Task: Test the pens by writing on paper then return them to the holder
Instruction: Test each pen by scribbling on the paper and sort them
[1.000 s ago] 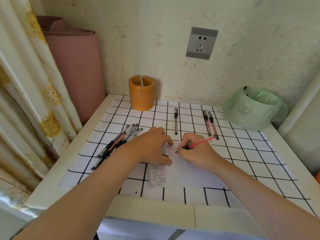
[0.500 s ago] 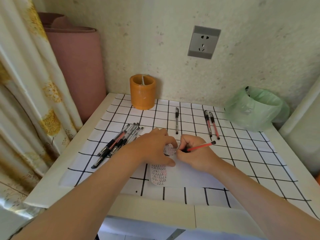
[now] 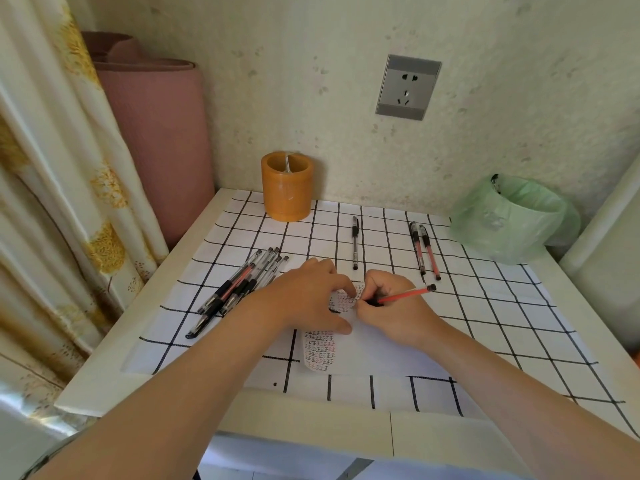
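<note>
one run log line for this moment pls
step: pen test | right hand: grips red pen, tip at paper | left hand: presses paper | pen bundle: left of hands | holder: upright at wall

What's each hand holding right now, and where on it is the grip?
The right hand pinches the red pen low on its barrel, near the writing tip. The left hand holds nothing; it rests on the paper.

On the table (image 3: pixel 311 424), a bundle of pens (image 3: pixel 239 289) lies just left of the paper (image 3: pixel 374 351), and the holder (image 3: pixel 286 188) stands behind-left of it. A single pen (image 3: pixel 355 242) lies directly behind the paper, a pair of pens (image 3: pixel 424 251) behind-right, the bin (image 3: pixel 512 220) farther right.
</note>
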{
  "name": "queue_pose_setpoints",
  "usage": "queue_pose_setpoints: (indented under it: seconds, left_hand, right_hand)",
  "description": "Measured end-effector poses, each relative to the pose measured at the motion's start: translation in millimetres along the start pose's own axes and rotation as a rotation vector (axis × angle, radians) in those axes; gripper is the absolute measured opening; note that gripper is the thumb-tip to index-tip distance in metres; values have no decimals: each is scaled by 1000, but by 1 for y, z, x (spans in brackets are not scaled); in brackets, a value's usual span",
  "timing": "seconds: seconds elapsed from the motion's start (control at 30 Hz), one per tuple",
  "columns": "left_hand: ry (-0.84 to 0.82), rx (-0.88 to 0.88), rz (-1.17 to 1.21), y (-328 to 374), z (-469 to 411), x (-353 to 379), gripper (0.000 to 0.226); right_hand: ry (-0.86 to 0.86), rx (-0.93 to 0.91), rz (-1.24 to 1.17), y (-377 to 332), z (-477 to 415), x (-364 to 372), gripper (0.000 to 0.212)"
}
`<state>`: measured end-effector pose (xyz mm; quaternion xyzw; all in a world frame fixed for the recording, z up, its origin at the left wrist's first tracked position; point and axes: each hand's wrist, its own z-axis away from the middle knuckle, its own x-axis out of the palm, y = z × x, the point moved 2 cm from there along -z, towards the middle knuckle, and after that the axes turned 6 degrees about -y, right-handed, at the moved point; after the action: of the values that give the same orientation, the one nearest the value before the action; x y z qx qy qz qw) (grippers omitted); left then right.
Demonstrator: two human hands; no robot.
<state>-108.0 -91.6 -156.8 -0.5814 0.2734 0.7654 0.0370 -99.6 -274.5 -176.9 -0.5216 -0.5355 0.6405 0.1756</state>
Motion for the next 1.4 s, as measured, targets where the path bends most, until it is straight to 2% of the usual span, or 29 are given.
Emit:
queue_pose_setpoints:
  seconds: [0.23, 0.67, 0.9, 1.4]
  left_hand:
    - [-6, -10, 8, 0, 0, 0, 64]
    - [-5, -11, 0, 1, 1, 0, 64]
    - [-2, -10, 8, 2, 1, -1, 63]
    - [-19, -22, 9, 3, 2, -3, 65]
  right_hand:
    - [-60, -5, 16, -2, 1, 0, 17]
    - [-28, 7, 20, -1, 0, -1, 24]
    - [-83, 15, 3, -2, 0, -1, 18]
    - [-81, 17, -2, -6, 0, 0, 15]
